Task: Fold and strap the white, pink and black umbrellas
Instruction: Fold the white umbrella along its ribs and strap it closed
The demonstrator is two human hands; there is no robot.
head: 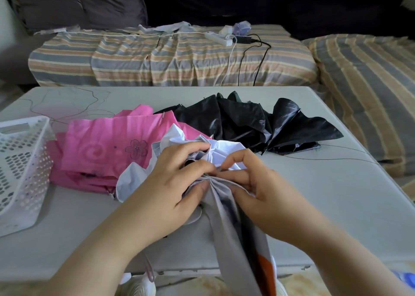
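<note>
The white umbrella (pixel 226 148) lies at the middle of the grey table (pixel 325 194), its gathered canopy running toward me over the front edge. My left hand (pixel 170 181) grips the bunched white fabric from the left, thumb under the folds. My right hand (pixel 258 183) pinches the pleats at the same spot from the right. The pink umbrella (pixel 105 147), collapsed and loose, lies to the left behind the white one. The black umbrella (pixel 258 122), also loose and spread, lies behind to the right.
A white perforated basket (pixel 20 167) stands at the table's left edge. Behind the table is a striped sofa (pixel 170 60) with a power strip (pixel 219 38) and cables on it. A thin dark thread trails across the table's right side.
</note>
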